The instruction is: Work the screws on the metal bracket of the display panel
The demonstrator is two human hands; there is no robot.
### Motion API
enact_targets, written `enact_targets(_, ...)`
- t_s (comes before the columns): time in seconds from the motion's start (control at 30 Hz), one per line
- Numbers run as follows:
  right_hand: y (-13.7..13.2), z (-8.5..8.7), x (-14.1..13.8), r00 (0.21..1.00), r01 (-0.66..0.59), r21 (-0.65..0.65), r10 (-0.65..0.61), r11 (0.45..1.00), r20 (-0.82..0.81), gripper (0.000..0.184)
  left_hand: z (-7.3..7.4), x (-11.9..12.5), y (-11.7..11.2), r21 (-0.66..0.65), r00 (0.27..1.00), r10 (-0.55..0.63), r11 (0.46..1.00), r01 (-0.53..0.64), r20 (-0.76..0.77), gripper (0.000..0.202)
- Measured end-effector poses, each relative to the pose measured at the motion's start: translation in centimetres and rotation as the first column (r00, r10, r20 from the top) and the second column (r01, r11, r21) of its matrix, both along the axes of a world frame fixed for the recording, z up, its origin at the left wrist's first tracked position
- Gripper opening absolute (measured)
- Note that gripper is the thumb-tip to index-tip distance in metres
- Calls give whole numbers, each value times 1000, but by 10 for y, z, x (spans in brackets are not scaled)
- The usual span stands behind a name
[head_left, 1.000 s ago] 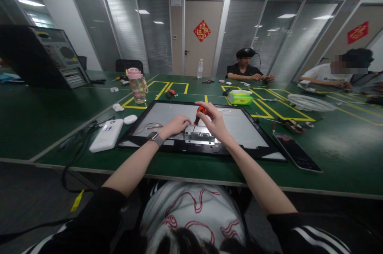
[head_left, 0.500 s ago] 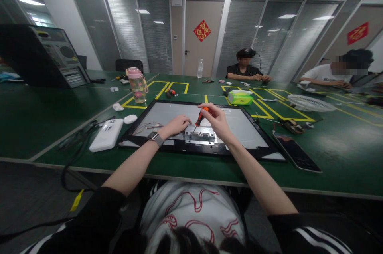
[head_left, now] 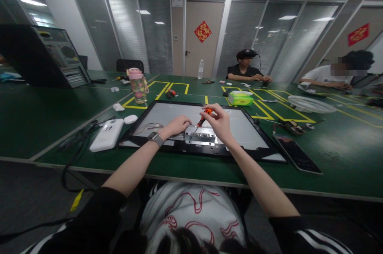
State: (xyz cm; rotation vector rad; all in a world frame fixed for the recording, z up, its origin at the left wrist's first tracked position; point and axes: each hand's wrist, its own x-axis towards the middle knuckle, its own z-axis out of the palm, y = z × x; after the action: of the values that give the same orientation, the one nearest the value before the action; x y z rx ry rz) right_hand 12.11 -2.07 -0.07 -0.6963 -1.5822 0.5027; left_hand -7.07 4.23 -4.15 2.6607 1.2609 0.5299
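My right hand is closed around the orange and black handle of a screwdriver. The screwdriver leans, its shaft running down and left to a silver metal bracket. Whether its tip sits in a screw is too small to see. At the bracket's upper left end, my left hand lies with fingers loosely stretched and fingertips against or beside the metal. A watch circles that wrist. Beneath both hands lies a flat display panel with a black frame, and thin wires cross its left part.
Left of the panel are a white power bank, a small white case and dark cables. A pink-lidded bottle and a computer tower stand beyond. Rightward lie a phone and a green tissue pack. Two people sit across.
The screwdriver's handle has tilted further right, and my right hand has shifted slightly right with it. My left hand stays by the bracket.
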Motion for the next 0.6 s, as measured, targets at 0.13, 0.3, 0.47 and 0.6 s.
enact_targets(0.13,1,1,2,996,-64,-4,64,998,63,23,-2,0,2,8,1000,-8,1000,8,-2,34)
enact_targets(0.3,2,1,1,985,-175,-88,175,981,-12,26,-5,-1,5,31,1000,-9,999,9,-6,34)
enact_targets(0.47,7,-5,-1,986,-143,-114,131,983,-106,18,-4,-1,4,18,1000,1,1000,-1,-10,34)
enact_targets(0.6,9,-7,0,949,-306,-182,284,934,-138,28,-3,-1,4,20,1000,-9,1000,9,-4,34)
